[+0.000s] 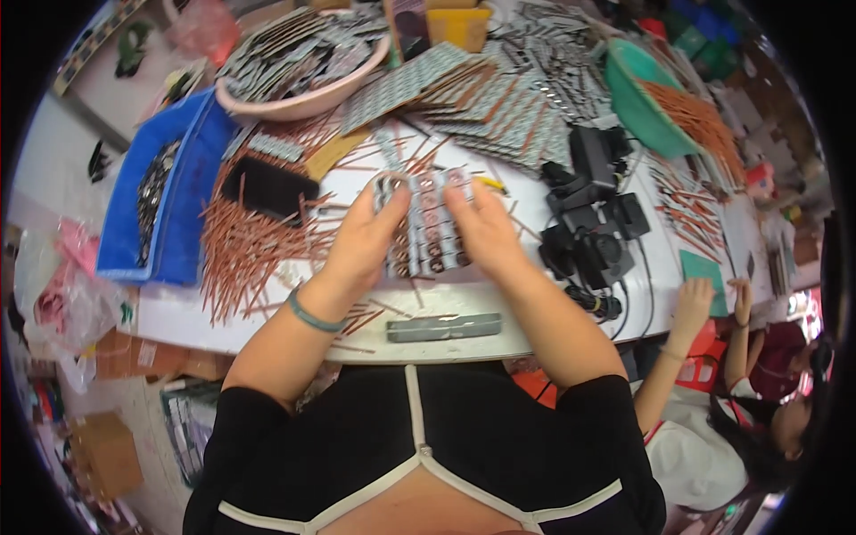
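Observation:
In front of me, above the white table (392, 305), my left hand (367, 230) and my right hand (484, 230) grip a row of narrow grey strips (431, 225) from both sides. Round dark and coppery parts line these strips, which look like circuit board pieces. Both thumbs press on the upper face; the other fingers are mostly hidden beneath. Between my forearms, near the table's front edge, lies a long grey bundle (443, 328). Loose thin copper-coloured sticks (245, 254) are heaped left of my left hand, with a black phone (270, 189) among them.
A blue bin (194, 196) and a pink basin (299, 109) of strips stand left. Stacked panels (406, 87) lie at the back. Black devices with cables (596, 227) sit right, before a green basin (644, 111). A co-worker's hand (694, 303) reaches in at right.

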Action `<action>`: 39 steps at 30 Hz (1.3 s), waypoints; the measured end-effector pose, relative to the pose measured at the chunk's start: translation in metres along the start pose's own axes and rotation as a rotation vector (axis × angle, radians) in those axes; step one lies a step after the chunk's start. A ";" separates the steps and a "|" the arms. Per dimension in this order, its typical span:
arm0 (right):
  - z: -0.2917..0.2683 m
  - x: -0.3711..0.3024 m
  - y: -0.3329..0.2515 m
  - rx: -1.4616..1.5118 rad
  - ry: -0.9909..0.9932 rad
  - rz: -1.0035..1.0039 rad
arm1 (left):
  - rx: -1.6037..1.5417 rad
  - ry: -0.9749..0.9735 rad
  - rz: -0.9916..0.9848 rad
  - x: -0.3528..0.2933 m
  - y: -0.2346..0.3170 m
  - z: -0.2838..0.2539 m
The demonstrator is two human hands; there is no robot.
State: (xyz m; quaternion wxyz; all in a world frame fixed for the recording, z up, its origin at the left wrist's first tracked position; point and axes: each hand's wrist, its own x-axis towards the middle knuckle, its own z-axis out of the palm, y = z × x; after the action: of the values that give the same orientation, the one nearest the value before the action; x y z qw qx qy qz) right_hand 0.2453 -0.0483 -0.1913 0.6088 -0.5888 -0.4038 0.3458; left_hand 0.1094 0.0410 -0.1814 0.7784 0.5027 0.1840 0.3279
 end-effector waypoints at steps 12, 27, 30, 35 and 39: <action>0.009 -0.002 -0.009 0.356 0.027 0.087 | -0.207 -0.295 -0.122 -0.005 0.000 -0.014; -0.010 0.004 -0.007 0.147 -0.056 -0.085 | -0.057 0.028 -0.141 0.003 -0.006 -0.013; -0.009 0.007 -0.003 -0.048 -0.015 -0.216 | -0.228 -0.103 0.037 0.007 -0.007 -0.005; 0.012 -0.005 0.002 0.138 -0.232 -0.074 | -0.074 -0.232 0.080 -0.002 -0.005 0.015; 0.010 -0.011 -0.010 0.473 -0.302 -0.029 | 0.070 -0.189 0.220 -0.006 -0.006 0.014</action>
State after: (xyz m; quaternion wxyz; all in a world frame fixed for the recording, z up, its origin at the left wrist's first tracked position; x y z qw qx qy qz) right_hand 0.2307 -0.0548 -0.1827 0.6672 -0.3663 -0.4061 0.5057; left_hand 0.1153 0.0258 -0.1812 0.7335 0.5754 0.0651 0.3559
